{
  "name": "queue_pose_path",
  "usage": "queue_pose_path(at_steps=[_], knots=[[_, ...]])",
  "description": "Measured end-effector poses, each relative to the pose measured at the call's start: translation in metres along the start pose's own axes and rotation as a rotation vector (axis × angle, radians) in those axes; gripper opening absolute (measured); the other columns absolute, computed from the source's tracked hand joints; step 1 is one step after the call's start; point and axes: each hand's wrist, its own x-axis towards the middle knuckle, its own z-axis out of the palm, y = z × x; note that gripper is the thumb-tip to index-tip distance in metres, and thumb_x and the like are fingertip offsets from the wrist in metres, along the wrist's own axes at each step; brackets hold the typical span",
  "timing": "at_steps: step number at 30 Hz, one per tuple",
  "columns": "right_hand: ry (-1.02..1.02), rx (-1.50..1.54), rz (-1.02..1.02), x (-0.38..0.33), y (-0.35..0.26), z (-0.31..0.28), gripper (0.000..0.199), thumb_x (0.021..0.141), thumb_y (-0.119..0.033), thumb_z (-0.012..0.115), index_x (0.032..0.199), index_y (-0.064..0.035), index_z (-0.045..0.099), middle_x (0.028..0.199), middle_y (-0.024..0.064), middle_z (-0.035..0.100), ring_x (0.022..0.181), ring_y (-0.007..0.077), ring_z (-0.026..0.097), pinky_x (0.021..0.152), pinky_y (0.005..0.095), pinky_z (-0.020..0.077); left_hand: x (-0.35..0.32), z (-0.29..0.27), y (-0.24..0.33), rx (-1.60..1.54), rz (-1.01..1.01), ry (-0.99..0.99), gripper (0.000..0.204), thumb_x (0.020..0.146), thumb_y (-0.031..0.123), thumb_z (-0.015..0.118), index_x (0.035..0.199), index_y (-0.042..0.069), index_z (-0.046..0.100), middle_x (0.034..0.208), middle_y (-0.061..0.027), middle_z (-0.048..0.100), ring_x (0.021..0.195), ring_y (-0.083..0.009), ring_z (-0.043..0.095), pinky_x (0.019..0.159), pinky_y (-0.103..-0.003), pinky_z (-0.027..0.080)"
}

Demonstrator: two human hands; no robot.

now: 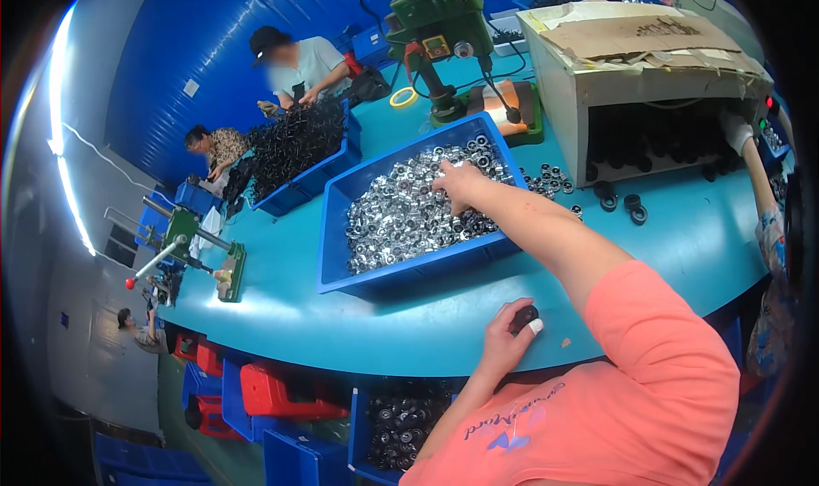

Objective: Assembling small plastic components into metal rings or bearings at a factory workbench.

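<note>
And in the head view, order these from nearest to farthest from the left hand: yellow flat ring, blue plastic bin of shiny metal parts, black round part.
1. Black round part: held in the left hand.
2. Blue plastic bin: ahead, toward the left.
3. Yellow flat ring: farther ahead, beyond it.

Coral-pink fabric T-shirt [623, 409], short loose sleeve [661, 324] well back from the right hand [461, 186]. Dark cursive lettering [514, 413] and small blue heart-like print [509, 442] on chest, bodyward of the left hand [506, 339]. Small white covering [536, 325] on 1 left-hand digit tip.
</note>
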Motion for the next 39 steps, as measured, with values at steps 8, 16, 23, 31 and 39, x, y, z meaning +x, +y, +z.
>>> queue_pose_path(at_steps=[8, 16, 23, 31, 39], knots=[[0.041, 0.096, -0.001, 0.004, -0.001, 0.005, 0.056, 0.073, -0.026, 0.087, 0.128, -0.0260, 0.072, 0.137, 0.0145, 0.056, 0.119, 0.0365, 0.066, 0.097, 0.0454, 0.0577, -0.003, -0.001, 0.000, -0.104, -0.021, -0.001, 0.044, 0.091, 0.001, 0.079, 0.132, -0.001, 0.063, 0.113, -0.0040, 0.059, 0.104, -0.0136, 0.061, 0.092, -0.028, 0.054], [0.075, 0.070, -0.038, 0.017, 0.008, 0.023, 0.035, 0.074, -0.011, 0.078, 0.108, -0.0229, 0.078, 0.108, 0.0085, 0.074, 0.108, 0.0311, 0.071, 0.090, 0.0463, 0.0580, 0.000, -0.002, -0.010, -0.142, -0.013, 0.011, 0.043, 0.090, 0.003, 0.078, 0.130, 0.002, 0.065, 0.113, -0.0058, 0.063, 0.103, -0.0143, 0.064, 0.087, -0.028, 0.056], [0.181, 0.437, -0.136, -0.060, 0.025, -0.067, 0.031, 0.072, -0.009, 0.075, 0.103, -0.0138, 0.076, 0.097, 0.0101, 0.076, 0.086, 0.0255, 0.075, 0.074, 0.0398, 0.0598, 0.000, -0.007, -0.012, -0.247, -0.065, 0.018, 0.045, 0.089, -0.004, 0.076, 0.132, 0.001, 0.063, 0.111, -0.0038, 0.063, 0.101, -0.0123, 0.061, 0.088, -0.027, 0.054], [0.510, 0.424, 0.060, -0.198, 0.095, -0.039, 0.021, 0.076, -0.014, 0.077, 0.096, -0.0208, 0.076, 0.097, 0.0131, 0.066, 0.097, 0.0367, 0.068, 0.082, 0.0478, 0.0547, 0.001, -0.001, -0.005, -0.272, -0.099, 0.019, 0.044, 0.089, -0.004, 0.077, 0.131, 0.000, 0.063, 0.111, -0.0049, 0.064, 0.102, -0.0128, 0.062, 0.088, -0.028, 0.055], [0.376, 0.152, 0.244, -0.203, 0.090, 0.055, 0.038, 0.080, -0.024, 0.082, 0.117, -0.0284, 0.077, 0.129, 0.0109, 0.061, 0.123, 0.0378, 0.059, 0.098, 0.0484, 0.0578, 0.001, 0.005, -0.009, -0.206, -0.047, 0.035, 0.046, 0.088, -0.006, 0.075, 0.132, 0.002, 0.063, 0.105, -0.0041, 0.064, 0.093, -0.0112, 0.063, 0.078, -0.026, 0.055]])
